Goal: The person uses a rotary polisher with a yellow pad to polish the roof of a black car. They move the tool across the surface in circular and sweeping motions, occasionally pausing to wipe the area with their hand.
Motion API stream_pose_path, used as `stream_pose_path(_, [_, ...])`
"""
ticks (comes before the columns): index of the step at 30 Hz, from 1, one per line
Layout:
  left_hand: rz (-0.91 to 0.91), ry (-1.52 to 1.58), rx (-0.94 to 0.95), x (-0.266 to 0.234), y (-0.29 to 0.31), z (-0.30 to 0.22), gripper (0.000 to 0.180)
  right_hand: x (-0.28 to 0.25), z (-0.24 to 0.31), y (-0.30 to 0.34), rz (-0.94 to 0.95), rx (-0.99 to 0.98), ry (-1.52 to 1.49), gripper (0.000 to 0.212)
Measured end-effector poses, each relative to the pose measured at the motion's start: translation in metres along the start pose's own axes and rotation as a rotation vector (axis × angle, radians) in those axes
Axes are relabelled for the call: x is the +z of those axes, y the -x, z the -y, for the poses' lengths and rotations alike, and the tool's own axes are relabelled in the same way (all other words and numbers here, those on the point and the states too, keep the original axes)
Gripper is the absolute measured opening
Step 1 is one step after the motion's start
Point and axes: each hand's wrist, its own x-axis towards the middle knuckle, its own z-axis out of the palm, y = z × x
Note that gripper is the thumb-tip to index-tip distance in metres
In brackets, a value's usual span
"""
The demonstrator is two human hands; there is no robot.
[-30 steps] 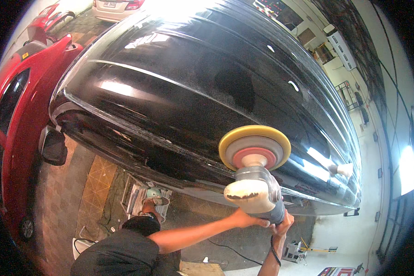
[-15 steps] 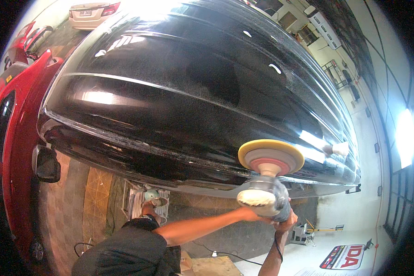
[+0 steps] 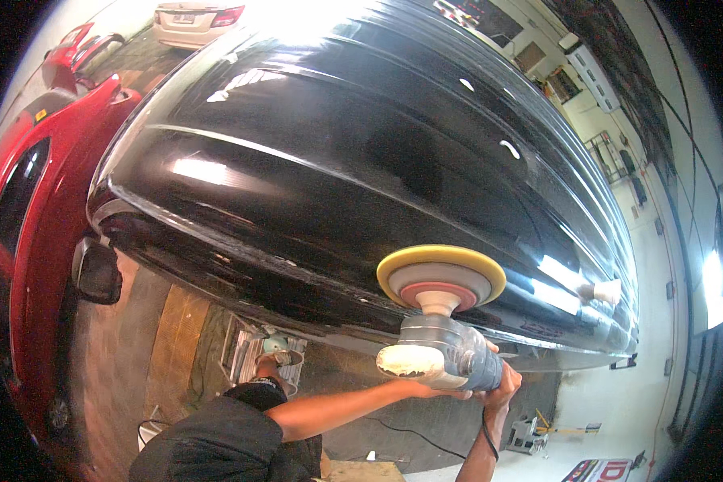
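Note:
A grey-blue power polisher (image 3: 458, 351) with a worn cream-coloured head is held at the near side of a black car roof (image 3: 353, 177). Its round yellow-rimmed pad (image 3: 478, 285) faces the roof; whether it touches the paint I cannot tell. My right hand (image 3: 502, 387) is wrapped around the rear of the polisher's body. Beneath the tool, my left hand (image 3: 446, 391) supports it, its fingers mostly hidden. White dabs, one a curved streak (image 3: 509, 149), lie on the glossy ribbed roof.
A pale bottle-like object (image 3: 606, 292) rests at the roof's right end. Beyond the black side mirror (image 3: 96, 271), a red car (image 3: 68, 173) stands at left. My foot is on a metal step stand (image 3: 245, 357). A dark cord (image 3: 410, 432) trails below the polisher.
The polisher has shifted left along the near roof edge, and its body has swung to lie more sideways. Both hands keep hold of it. The whole view has moved slightly.

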Motion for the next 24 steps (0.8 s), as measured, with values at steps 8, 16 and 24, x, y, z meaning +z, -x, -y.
stream_pose_path(8, [-0.359, -0.098, 0.239, 0.024, 0.034, -0.067, 0.074, 0.002, 0.06, -0.045, 0.174, 0.185, -0.174, 0.094])
stream_pose_path(16, [-0.69, 0.004, 0.289, 0.053, 0.073, -0.155, 0.059, -0.007, 0.118, -0.074, 0.35, 0.273, -0.253, 0.094])
stream_pose_path(24, [-0.597, 0.098, 0.327, 0.03, 0.113, -0.186, 0.085, 0.009, 0.185, -0.1, 0.352, 0.272, -0.268, 0.087])
